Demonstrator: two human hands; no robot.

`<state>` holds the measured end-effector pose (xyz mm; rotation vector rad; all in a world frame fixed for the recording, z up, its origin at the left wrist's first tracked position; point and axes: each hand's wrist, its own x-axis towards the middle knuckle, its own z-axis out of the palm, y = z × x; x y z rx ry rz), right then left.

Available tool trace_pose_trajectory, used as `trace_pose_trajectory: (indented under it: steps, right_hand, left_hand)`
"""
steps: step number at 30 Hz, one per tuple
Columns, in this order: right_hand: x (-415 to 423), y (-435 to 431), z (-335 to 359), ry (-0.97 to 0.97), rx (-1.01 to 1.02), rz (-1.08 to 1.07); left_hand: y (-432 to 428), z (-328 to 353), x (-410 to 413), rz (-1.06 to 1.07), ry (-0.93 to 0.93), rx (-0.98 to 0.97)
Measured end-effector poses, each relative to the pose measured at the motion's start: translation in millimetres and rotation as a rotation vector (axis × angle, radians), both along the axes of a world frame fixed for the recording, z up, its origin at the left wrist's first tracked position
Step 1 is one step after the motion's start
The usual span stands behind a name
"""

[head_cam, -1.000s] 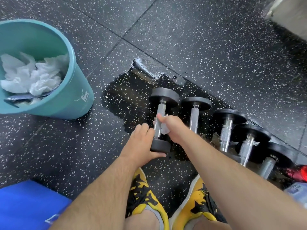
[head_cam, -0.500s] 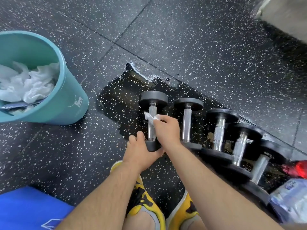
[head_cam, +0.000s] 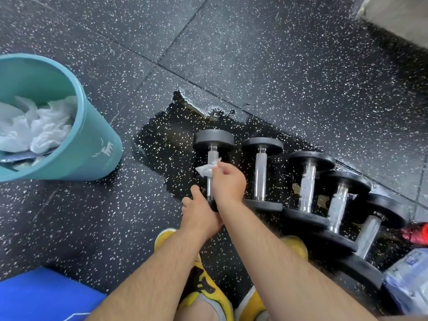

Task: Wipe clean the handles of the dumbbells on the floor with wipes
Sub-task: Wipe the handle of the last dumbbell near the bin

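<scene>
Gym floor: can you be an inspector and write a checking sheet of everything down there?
Surface: speckled rubber floor, with a wet patch around the dumbbells.
Job's things: five dumbbells in a row; a white wipe held against the handle of the leftmost dumbbell.
Clutter: teal bin holding crumpled used wipes; a plastic pack, maybe wipes, at lower right; a red thing beside it, partly cut off.
Grippers: left hand grips the leftmost dumbbell's near end; right hand pinches the wipe.
Cables: nothing seen.
Surroundings: blue mat at lower left; yellow shoes; a grey block at top right.
</scene>
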<state>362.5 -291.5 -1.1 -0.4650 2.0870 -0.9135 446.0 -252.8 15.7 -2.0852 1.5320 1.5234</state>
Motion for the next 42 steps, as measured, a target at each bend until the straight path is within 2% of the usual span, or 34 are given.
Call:
trace_pose_trajectory:
  steps: [8,10,12,16,20,23,24,25,26,30,33,35,37,42]
  right_hand:
    - [-7,-42,-4,-0.098,-0.070,-0.348]
    - [-5,-41,-7,-0.129,-0.055,-0.356]
    - [0,-36,-12,-0.108,-0.059,-0.260]
    - [0,-33,-16,0.168,-0.124,0.022]
    - [-1,-40,-24,0.639,-0.219,0.480]
    - [-2,-40,-32,0.891,-0.276,0.593]
    - [-5,-39,-33,0.908,-0.289,0.610]
    - [-8,-36,-34,0.871,-0.294,0.612]
    - [-9,-35,-33,0.753,-0.268,0.555]
    - [-9,-36,-25,0.081,-0.090,-0.036]
    - [-8,-42,-22,-0.149,-0.038,-0.204]
    - [-11,-40,-22,-0.186,-0.035,-0.188]
    - [-11,-34,-17,-0.133,-0.050,-0.136]
    - [-3,-23,-12,0.284,-0.117,0.267]
  left_hand:
    - [0,-1,2,-0.030,0.014,0.000]
    - [0,-1,2,-0.042,0.001,-0.005]
    - [-1,-2,3,-0.046,-0.001,-0.002]
    - [-3,-2,6,-0.040,0.019,-0.003]
    - [-3,-2,5,-0.055,0.001,-0.003]
    - [-2,-3,6,-0.050,0.010,0.000]
    - [-3,-3,7,-0.048,0.017,0.000]
    - [-2,-3,8,-0.052,0.024,-0.002]
    - [-2,-2,8,-0.056,0.028,-0.012]
    - [-2,-2,8,-0.052,0.028,-0.038]
    - [-3,-3,9,-0.063,0.029,-0.033]
    - [-2,-2,8,-0.065,0.026,-0.030]
    - [-1,-1,7,-0.073,0.016,-0.037]
    - [-3,-2,5,-0.071,0.007,-0.020]
